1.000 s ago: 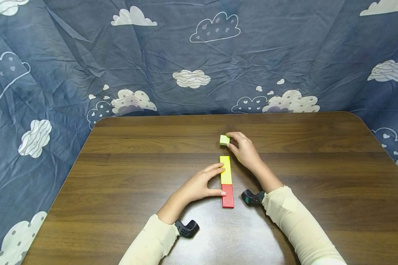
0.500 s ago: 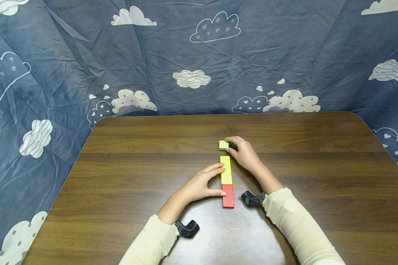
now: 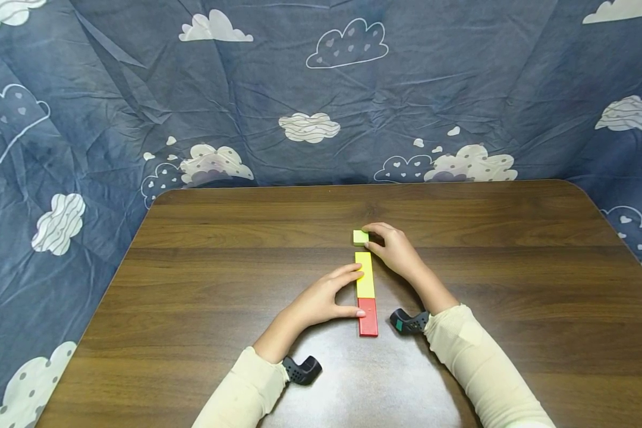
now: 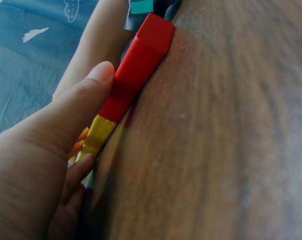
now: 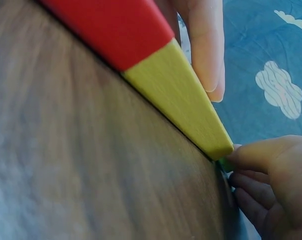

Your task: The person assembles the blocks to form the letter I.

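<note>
A red block [image 3: 368, 321] and a longer yellow block [image 3: 365, 284] lie end to end on the wooden table, their ends touching. My left hand [image 3: 315, 303] rests at their left side, thumb on the red block and fingertips on the yellow one, fingers fairly straight. In the left wrist view the thumb lies against the red block [image 4: 133, 72]. Just beyond the yellow block's far end, a short light-green block [image 3: 361, 238] is pinched between thumb and fingers of my right hand [image 3: 398, 252]. A narrow gap separates green from yellow. In the right wrist view the yellow block mostly hides the green one.
The brown wooden table [image 3: 192, 273] has rounded far corners. Behind it hangs a blue cloud-patterned cloth [image 3: 278, 83]. Black wrist cameras sit on both cuffs, the right one [image 3: 409, 321] close to the red block's right side.
My right hand has brought the green block toward me, closer to the yellow block's far end, slowing lately. The left hand and the red and yellow blocks have stayed put.
</note>
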Motion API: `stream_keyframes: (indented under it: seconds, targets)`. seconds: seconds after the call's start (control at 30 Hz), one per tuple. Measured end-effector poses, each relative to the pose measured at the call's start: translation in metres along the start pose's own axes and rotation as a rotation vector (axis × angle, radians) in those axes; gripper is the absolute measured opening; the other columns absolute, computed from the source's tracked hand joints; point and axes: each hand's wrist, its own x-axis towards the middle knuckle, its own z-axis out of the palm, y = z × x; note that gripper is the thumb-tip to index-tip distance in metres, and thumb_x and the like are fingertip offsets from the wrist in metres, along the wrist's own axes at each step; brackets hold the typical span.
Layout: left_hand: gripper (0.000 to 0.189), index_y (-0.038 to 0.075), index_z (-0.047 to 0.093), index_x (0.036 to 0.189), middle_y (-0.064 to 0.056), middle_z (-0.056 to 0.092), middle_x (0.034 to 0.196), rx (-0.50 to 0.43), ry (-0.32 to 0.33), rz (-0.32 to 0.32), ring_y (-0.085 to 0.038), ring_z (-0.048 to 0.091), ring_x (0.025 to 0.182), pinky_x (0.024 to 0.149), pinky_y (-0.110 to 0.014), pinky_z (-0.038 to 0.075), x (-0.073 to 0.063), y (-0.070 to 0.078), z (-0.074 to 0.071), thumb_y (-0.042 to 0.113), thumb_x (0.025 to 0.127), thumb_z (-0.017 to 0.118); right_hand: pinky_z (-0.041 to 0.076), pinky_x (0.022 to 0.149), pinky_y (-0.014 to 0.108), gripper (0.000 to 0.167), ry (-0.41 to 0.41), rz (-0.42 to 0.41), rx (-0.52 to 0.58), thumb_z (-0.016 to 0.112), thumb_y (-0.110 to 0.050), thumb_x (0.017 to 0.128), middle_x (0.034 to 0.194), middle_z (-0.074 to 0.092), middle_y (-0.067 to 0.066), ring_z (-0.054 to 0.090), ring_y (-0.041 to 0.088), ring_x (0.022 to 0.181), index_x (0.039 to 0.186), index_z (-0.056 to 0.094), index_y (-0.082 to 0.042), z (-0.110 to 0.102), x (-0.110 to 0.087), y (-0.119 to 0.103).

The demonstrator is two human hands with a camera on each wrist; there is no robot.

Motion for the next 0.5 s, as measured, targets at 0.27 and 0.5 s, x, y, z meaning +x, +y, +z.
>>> stream_keyframes:
  seconds: [0.27, 0.5]
  targets:
    - [0.068, 0.008, 0.045, 0.131, -0.003, 0.035, 0.140, -0.007, -0.002, -0.006, -0.015, 0.032, 0.127, 0.103, -0.029, 0.025, -0.0008, -0.0003, 0.0002, 0.036, 0.075, 0.071, 0.039, 0.092, 0.040, 0.031, -0.013, 0.003, 0.008, 0.065, -0.002, 0.079, 0.110, 0.058, 0.017, 0.052, 0.029, 0.105, 0.109, 0.060, 0.003, -0.0009, -0.0019, 0.0020]
    - [0.068, 0.007, 0.045, 0.131, -0.003, 0.035, 0.140, -0.007, -0.004, 0.000, -0.016, 0.032, 0.127, 0.103, -0.029, 0.026, -0.0001, -0.0011, 0.0001, 0.036, 0.075, 0.072, 0.039, 0.091, 0.041, 0.031, -0.028, 0.002, 0.022, 0.065, -0.002, 0.080, 0.110, 0.058, 0.017, 0.052, 0.029, 0.105, 0.110, 0.059, 0.003, -0.0023, -0.0028, 0.0026]
